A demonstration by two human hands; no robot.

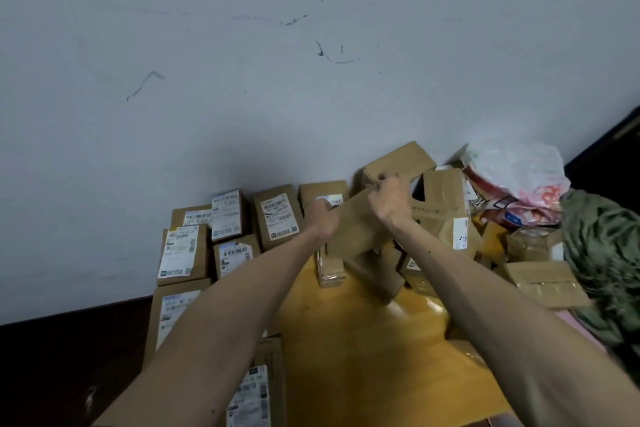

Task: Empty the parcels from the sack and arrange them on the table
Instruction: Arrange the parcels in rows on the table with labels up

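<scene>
Item: held parcel (353, 232), plain brown carton, no label visible on the side facing cam.
Landmark: labelled row (221, 229), cartons laid label-up along the desk's (363, 350) left edge and back by the wall (242, 62).
Position: held parcel was up off the desk, just right of the labelled row's far end, in front of the loose heap (440, 211).
Long axis: ran low-left to high-right, far end tipped up toward the heap.
L hand (323, 220): curled shut on the parcel's low left end, nearer the labelled row.
R hand (389, 201): clamped over the high right end, fingers (382, 178) wrapped across the top edge.
Nearer hand: L, re the row; judged the one to lead the set-down.
Open spot: bare yellow desk lay right of the labelled row, nearer the person than the parcel.
Heap: unsorted cartons, tilted and overlapping, well right of the row.
Sack: prob. the green-grey cloth (602, 263) far right of the row; can't confirm.
Bag (516, 177): white plastic w/ red print, behind the heap.
Judgement: parcel likely needs turning to find its label and levelling to match the row before placing.
</scene>
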